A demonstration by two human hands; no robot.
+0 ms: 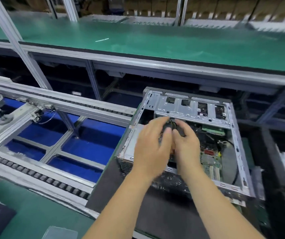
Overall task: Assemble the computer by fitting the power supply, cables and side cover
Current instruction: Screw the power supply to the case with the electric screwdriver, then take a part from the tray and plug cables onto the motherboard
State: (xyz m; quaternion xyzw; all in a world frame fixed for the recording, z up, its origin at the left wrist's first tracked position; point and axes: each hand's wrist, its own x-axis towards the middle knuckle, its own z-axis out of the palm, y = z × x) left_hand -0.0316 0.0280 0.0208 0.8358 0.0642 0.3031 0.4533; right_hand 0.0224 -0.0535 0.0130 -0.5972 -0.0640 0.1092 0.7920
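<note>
both hands meet over the open computer case [238, 152], left hand [151, 149] and right hand [186, 145] apparently gathering dark cables [172, 124] for routing. fingers look curled together; blur hides the exact pinch.

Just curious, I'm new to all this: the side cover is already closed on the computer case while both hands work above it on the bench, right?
Not quite. The head view shows the computer case lying open with no side cover on, its green circuit board exposed. The left hand and right hand reach inside it, at dark cables.
</note>
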